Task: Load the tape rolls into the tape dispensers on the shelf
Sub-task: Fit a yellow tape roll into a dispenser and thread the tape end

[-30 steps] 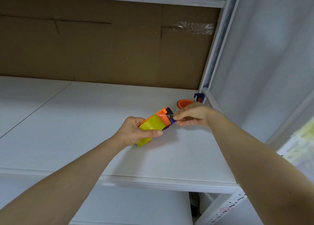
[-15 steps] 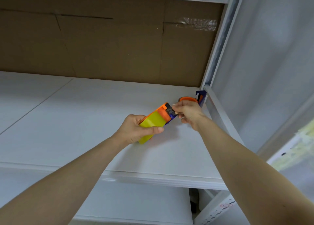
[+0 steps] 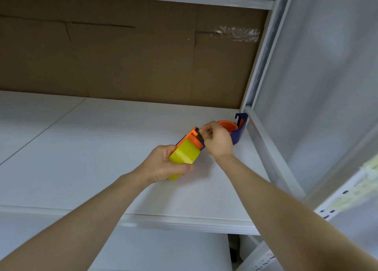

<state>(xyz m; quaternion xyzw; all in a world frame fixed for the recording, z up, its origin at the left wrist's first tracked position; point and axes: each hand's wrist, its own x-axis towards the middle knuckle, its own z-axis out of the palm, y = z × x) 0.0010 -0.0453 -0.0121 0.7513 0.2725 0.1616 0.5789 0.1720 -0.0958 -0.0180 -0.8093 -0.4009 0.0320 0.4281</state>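
A tape dispenser point(image 3: 187, 152) with a yellow body, orange top and blue frame is held just above the white shelf point(image 3: 102, 148). My left hand point(image 3: 163, 166) grips its yellow lower part. My right hand point(image 3: 216, 141) pinches at the dark cutter end by the orange top; whether tape is between the fingers is too small to tell. A second dispenser point(image 3: 237, 129), blue with an orange hub, lies on the shelf right behind my right hand, in the back right corner.
Brown cardboard point(image 3: 133, 56) backs the shelf. A white metal upright point(image 3: 259, 66) and side rail point(image 3: 272, 154) bound the right end. Another shelf board runs overhead, and a lower shelf point(image 3: 163, 250) shows beneath the front edge.
My right hand has turned and moved slightly toward the back right while staying at the dispenser's cutter end. The view has shifted, showing more of the second dispenser.
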